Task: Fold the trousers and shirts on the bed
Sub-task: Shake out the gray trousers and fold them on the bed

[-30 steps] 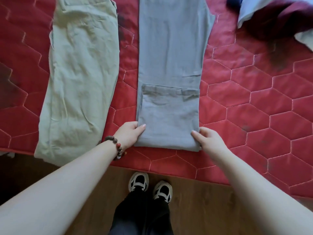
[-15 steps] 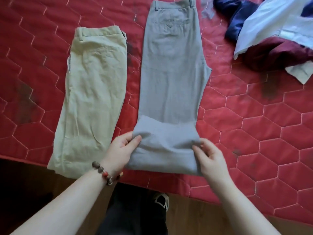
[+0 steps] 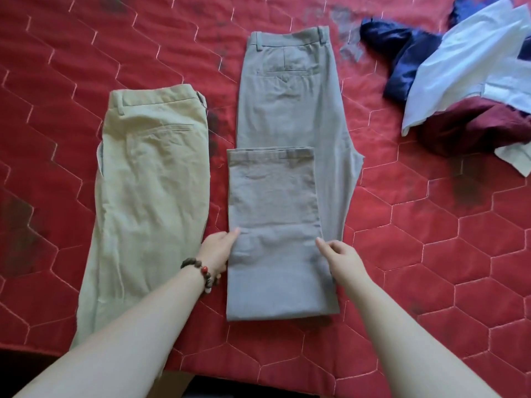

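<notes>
Grey trousers (image 3: 290,110) lie lengthwise on the red quilted bed (image 3: 431,254), waistband at the far end. Their legs are folded back over themselves, and the hem reaches about mid-thigh. My left hand (image 3: 218,249) grips the left edge of the folded layer, thumb on top. My right hand (image 3: 342,257) pinches the right edge at the same height. Beige trousers (image 3: 152,196) lie flat and unfolded just to the left, their legs running to the bed's near edge.
A loose pile sits at the far right: a white shirt (image 3: 465,70), a navy garment (image 3: 402,53) and a maroon garment (image 3: 474,124). The bed's near edge runs along the bottom, with dark floor below it.
Both hands carried the grey trousers' folded leg end further up the bed, so the folded layer is now much longer. The view has shifted up; my shoes are out of sight.
</notes>
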